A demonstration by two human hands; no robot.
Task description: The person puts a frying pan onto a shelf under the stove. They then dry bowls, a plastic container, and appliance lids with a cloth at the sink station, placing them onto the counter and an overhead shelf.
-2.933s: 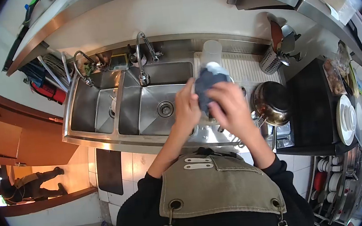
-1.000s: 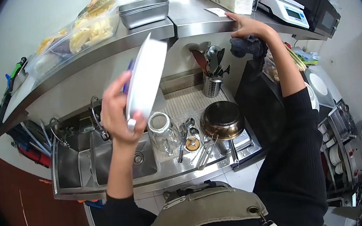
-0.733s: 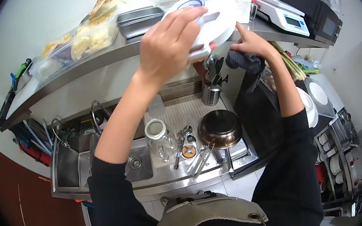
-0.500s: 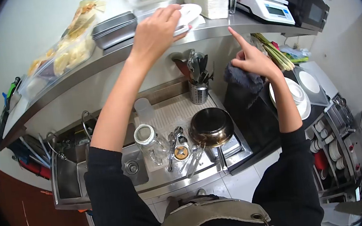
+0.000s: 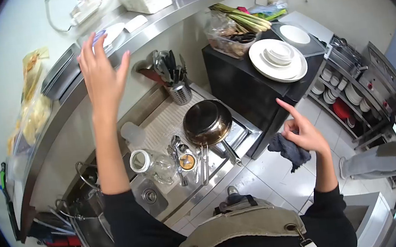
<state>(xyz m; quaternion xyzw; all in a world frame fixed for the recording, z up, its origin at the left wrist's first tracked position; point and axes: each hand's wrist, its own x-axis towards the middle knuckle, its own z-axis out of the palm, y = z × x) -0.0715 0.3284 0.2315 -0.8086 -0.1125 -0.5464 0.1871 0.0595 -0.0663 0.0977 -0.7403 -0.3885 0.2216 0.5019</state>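
My left hand (image 5: pixel 101 78) is raised at the steel shelf (image 5: pixel 157 23), its fingers spread and nothing held. Just behind its fingertips a white lid (image 5: pixel 113 34) with a purple centre lies on the shelf, partly hidden by the hand. My right hand (image 5: pixel 303 133) is at the lower right over the floor, index finger stretched out, the other fingers curled round a dark grey cloth (image 5: pixel 290 153) that hangs down. Between the hands, on the drainboard, are a dark pan (image 5: pixel 207 121), a glass jar (image 5: pixel 159 166) and several utensils (image 5: pixel 179 160).
White plates (image 5: pixel 279 61) and a bag of vegetables (image 5: pixel 232 34) sit on a black cabinet (image 5: pixel 236 77). A utensil holder (image 5: pixel 180 93) stands behind the pan. Metal trays (image 5: pixel 61 73) are on the shelf. Another person (image 5: pixel 382 158) stands at the right near a dish rack (image 5: pixel 346 92).
The view has swung right. The white lid my left hand held is now on the shelf, and that hand has let go and spread its fingers. My right hand has moved down with the cloth.
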